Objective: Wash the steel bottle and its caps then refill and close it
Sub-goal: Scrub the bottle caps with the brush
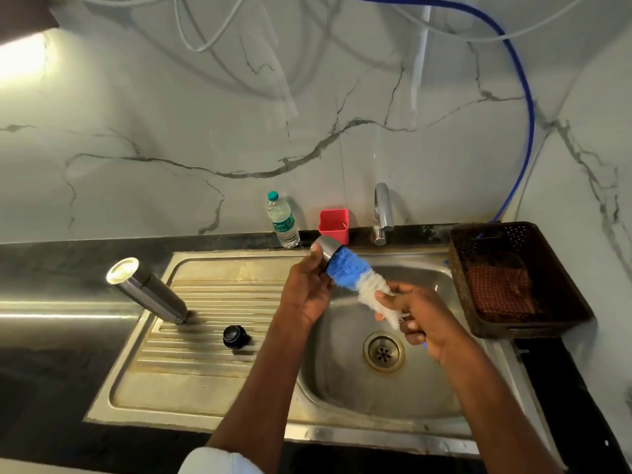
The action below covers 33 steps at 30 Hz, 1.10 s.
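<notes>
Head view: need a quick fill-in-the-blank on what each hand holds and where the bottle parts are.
1. The left hand holds the steel ____.
2. The right hand pushes a blue-and-white ____ into it.
3. The steel bottle stands upside down on the ____.
4. The black cap lies beside the ____.

Missing: cap; brush; drainboard; bottle

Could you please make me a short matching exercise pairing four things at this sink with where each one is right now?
Things:
1. steel bottle
2. black cap
3. steel cap
4. plastic water bottle

Places:
A. held in the left hand, brush pushed inside
B. against the wall, beside the red holder
C. upside down on the drainboard
D. alone on the drainboard ridges

Pairs: 1-C, 2-D, 3-A, 4-B
</notes>
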Tool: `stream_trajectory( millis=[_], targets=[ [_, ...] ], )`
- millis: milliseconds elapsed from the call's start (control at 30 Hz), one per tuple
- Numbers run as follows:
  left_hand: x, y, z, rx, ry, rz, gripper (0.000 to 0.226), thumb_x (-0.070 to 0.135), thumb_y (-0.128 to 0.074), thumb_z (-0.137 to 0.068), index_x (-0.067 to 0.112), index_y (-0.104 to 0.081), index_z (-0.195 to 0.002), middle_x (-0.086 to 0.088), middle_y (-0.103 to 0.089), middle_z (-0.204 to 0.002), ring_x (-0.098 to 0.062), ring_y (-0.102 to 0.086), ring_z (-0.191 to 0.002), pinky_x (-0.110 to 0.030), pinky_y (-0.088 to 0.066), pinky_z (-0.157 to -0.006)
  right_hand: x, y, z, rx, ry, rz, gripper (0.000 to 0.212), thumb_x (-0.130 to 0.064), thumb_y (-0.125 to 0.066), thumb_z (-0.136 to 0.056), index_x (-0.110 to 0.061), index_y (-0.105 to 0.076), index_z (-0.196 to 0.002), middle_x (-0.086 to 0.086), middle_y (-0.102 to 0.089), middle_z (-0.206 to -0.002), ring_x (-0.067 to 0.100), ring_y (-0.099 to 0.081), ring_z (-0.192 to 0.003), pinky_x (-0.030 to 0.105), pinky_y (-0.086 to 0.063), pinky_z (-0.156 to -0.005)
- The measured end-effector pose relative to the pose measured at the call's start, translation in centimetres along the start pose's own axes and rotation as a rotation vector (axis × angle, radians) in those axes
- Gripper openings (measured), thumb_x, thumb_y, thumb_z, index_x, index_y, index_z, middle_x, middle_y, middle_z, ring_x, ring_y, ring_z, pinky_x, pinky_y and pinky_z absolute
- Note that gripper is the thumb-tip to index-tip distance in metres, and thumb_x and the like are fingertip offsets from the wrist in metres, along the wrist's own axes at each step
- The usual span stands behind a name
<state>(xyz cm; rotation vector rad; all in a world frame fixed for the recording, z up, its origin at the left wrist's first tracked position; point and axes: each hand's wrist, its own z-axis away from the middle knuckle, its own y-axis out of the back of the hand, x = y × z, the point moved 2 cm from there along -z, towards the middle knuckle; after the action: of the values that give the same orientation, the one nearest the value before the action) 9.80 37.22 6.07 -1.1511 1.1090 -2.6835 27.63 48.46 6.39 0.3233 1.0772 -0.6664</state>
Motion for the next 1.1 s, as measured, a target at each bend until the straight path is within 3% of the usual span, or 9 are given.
stream_trajectory(
  millis=[200, 267, 400, 533, 633, 767, 867, 967, 1100],
  targets=[
    [0.0, -0.1, -1.3, -0.064, -0.056, -0.059, 0.013, 0.014, -0.069, -0.098, 0.009, -0.070, -0.110, -0.013, -0.077, -0.104, -0.028, -0.075, -0.097, -0.046, -0.061, -0.092, 0.0, -1.5, -1.1, 0.151, 0.266, 0.299, 0.038, -0.012, -0.084, -0.081, -0.026, -0.073, -0.114, -0.009, -0.076, -0.094, -0.004, -0.064, -0.062, 0.020, -0.054, -0.058],
    [0.5, 0.3, -2.0, -0.104, -0.077, -0.014, 0.026, 0.011, -0.073, -0.091, 0.007, -0.069, -0.117, -0.013, -0.076, -0.105, -0.027, -0.075, -0.097, -0.043, -0.063, -0.083, -0.3, -2.0, -1.1, -0.074, -0.017, -0.053, 0.024, -0.013, -0.073, -0.092, -0.015, -0.068, -0.115, 0.006, -0.076, -0.087, 0.003, -0.041, -0.039, 0.018, -0.032, -0.035],
    [0.5, 1.8, -2.8, -0.084, -0.081, -0.027, 0.037, 0.011, -0.077, -0.087, 0.006, -0.068, -0.122, -0.014, -0.074, -0.109, -0.029, -0.073, -0.101, -0.045, -0.058, -0.094, 0.6, -1.3, -1.3, -0.221, -0.171, -0.099, 0.027, -0.023, -0.065, -0.099, -0.010, -0.061, -0.122, 0.012, -0.070, -0.081, 0.003, -0.024, -0.039, 0.014, -0.017, -0.036],
    [0.5, 4.3, -3.0, 0.104, -0.089, 0.100, 0.047, 0.016, -0.075, -0.083, 0.007, -0.064, -0.128, -0.015, -0.070, -0.116, -0.027, -0.070, -0.104, -0.042, -0.057, -0.087, 0.9, -0.1, -0.7, -0.072, -0.077, 0.261, 0.022, -0.018, -0.075, -0.092, -0.024, -0.067, -0.112, 0.006, -0.074, -0.088, 0.002, -0.049, -0.038, 0.016, -0.027, -0.037],
    [1.7, 6.1, -3.2, 0.130, -0.122, 0.030, 0.051, 0.015, -0.077, -0.080, 0.017, -0.062, -0.128, -0.012, -0.068, -0.117, -0.024, -0.069, -0.100, -0.036, -0.053, -0.086, 2.0, 2.1, -1.2, 0.099, 0.001, 0.356, 0.030, -0.019, -0.083, -0.085, -0.025, -0.070, -0.111, 0.001, -0.076, -0.098, 0.009, -0.068, -0.060, 0.017, -0.039, -0.043],
    [0.8, 5.3, -2.4, 0.025, -0.072, -0.048, 0.056, -0.010, -0.072, -0.083, 0.016, -0.058, -0.131, -0.018, -0.068, -0.119, -0.031, -0.073, -0.105, -0.037, -0.061, -0.082, 1.4, 2.3, -1.1, 0.169, 0.078, 0.218, 0.028, -0.017, -0.079, -0.088, -0.021, -0.068, -0.114, 0.013, -0.076, -0.090, 0.004, -0.057, -0.048, 0.017, -0.034, -0.039],
    [-0.3, 4.1, -1.6, -0.067, 0.020, 0.086, 0.071, 0.011, -0.092, -0.068, 0.007, -0.061, -0.132, -0.024, -0.066, -0.129, -0.036, -0.068, -0.114, -0.040, -0.064, -0.083, 0.1, 0.7, -0.5, 0.161, 0.201, 0.139, 0.029, -0.011, -0.077, -0.090, -0.018, -0.067, -0.116, 0.009, -0.074, -0.085, -0.003, -0.052, -0.040, 0.012, -0.035, -0.038],
    [-1.1, 3.3, -1.7, -0.102, 0.047, 0.043, 0.067, 0.024, -0.090, -0.074, 0.011, -0.064, -0.134, -0.017, -0.071, -0.128, -0.029, -0.073, -0.106, -0.039, -0.064, -0.081, -0.6, -0.6, -0.1, 0.138, 0.283, 0.113, 0.030, -0.010, -0.077, -0.090, -0.019, -0.067, -0.116, 0.003, -0.076, -0.087, -0.004, -0.058, -0.048, 0.009, -0.039, -0.044],
    [-1.7, 3.1, -2.1, 0.053, 0.157, 0.097, 0.044, 0.013, -0.082, -0.077, 0.004, -0.066, -0.117, -0.015, -0.075, -0.112, -0.020, -0.072, -0.084, -0.018, -0.059, -0.057, -0.6, -0.7, 0.1, 0.204, 0.395, 0.241, 0.034, -0.018, -0.082, -0.085, -0.034, -0.067, -0.111, -0.014, -0.077, -0.093, 0.000, -0.071, -0.079, 0.021, -0.055, -0.064]
  ],
)
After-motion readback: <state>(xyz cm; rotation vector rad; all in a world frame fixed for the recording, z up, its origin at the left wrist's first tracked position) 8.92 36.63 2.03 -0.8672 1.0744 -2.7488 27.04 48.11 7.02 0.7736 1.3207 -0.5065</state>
